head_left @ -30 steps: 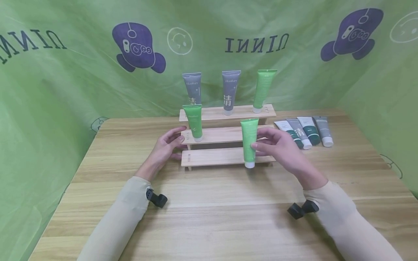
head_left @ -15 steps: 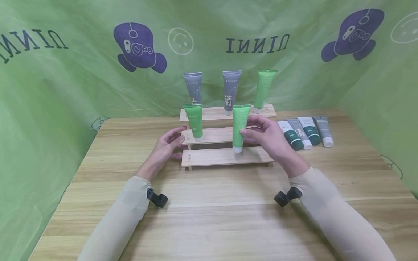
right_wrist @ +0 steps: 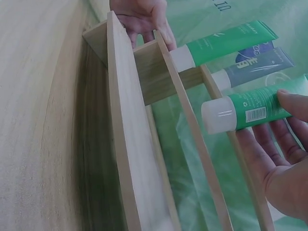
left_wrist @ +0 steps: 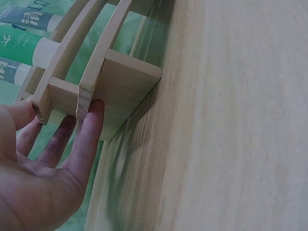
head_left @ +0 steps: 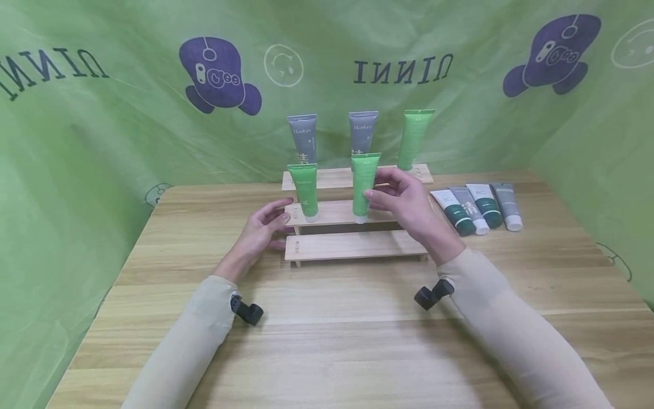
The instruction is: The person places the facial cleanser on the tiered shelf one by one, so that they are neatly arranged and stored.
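Observation:
My right hand (head_left: 403, 199) pinches a green squeeze tube (head_left: 364, 184) between thumb and fingers, white cap down. The tube stands nearly upright over the middle tier of a three-tier wooden display rack (head_left: 352, 245); whether its cap touches the wood, I cannot tell. At the rack's left end, my left hand (left_wrist: 43, 178) grips the tier ends, thumb at the middle tier and fingers lower. Another green tube (head_left: 305, 192) stands on the middle tier's left. Up on the top tier are two blue-grey tubes, left (head_left: 304, 138) and centre (head_left: 363, 132), and a green tube (head_left: 416, 139) at right.
Several tubes lie side by side on the wooden table (head_left: 327, 352) right of the rack, among them a white-and-green tube (head_left: 453, 213) and a grey tube (head_left: 506, 206). A green printed cloth (head_left: 327, 34) hangs behind and around the table.
My right hand has carried the green tube leftward and back, from in front of the bottom tier to the middle tier. My left hand has stayed at the rack's left end.

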The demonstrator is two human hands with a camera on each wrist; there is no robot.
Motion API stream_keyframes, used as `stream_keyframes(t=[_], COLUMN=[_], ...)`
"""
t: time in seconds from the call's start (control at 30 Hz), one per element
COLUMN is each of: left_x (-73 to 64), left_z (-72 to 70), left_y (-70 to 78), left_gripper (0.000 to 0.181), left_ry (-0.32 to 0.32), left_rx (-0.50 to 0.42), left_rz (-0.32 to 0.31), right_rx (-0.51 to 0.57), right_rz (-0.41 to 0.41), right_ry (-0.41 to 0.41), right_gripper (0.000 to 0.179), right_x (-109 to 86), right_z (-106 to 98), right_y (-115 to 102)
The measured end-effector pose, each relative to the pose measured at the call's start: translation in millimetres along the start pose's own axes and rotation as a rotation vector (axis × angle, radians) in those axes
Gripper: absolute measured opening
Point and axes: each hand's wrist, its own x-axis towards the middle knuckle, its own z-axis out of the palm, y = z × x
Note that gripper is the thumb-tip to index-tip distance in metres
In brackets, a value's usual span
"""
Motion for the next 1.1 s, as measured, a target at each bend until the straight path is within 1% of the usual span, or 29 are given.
stream_keyframes(t=[0.17, 0.47, 0.77, 1.1], left_x=[0.0, -0.2, -0.5, -0.2], left_z=[0.3, 0.5, -0.2, 0.5], left_y=[-0.1, 0.6, -0.4, 0.5], left_gripper=[0.046, 0.046, 0.046, 0.046], left_ry=[0.001, 0.006, 0.005, 0.012], left_rx=[0.002, 0.009, 0.011, 0.002], left_rz=[-0.003, -0.005, 0.001, -0.008], right_rx=[-0.01, -0.053, -0.079, -0.058], right_rz=[-0.06, -0.132, -0.154, -0.168], right_ry=[0.009, 0.047, 0.079, 0.101], right_gripper=[0.042, 0.042, 0.04, 0.04], right_x=[3.5, 3.9, 3.1, 1.1], right_z=[2, 4, 5, 6], right_y=[4, 7, 11, 15])
